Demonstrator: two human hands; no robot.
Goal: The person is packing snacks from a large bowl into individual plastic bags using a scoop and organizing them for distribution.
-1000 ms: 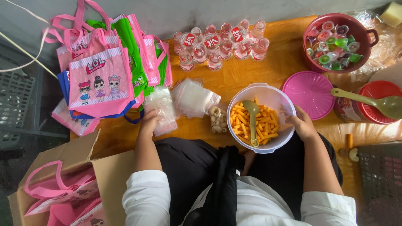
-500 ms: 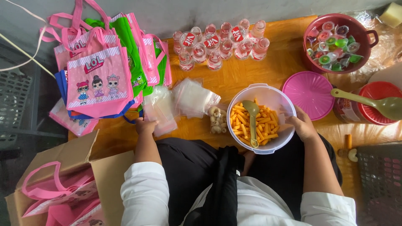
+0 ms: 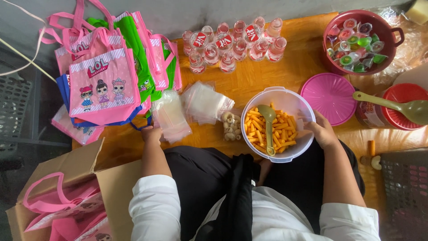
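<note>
My left hand rests on the near end of a stack of clear plastic bags on the wooden floor. My right hand grips the right rim of a white bowl that holds orange snack sticks and a green spoon. A small clear bag filled with ring snacks lies just left of the bowl. A second pile of clear bags lies beyond it.
Pink and green tote bags are piled at the left. Several small water cups stand at the back. A maroon pot of jelly cups, a pink lid, a red jar with a green spoon and a cardboard box surround me.
My left hand has pulled back slightly toward me along the stack of clear bags. My right hand stays on the bowl rim.
</note>
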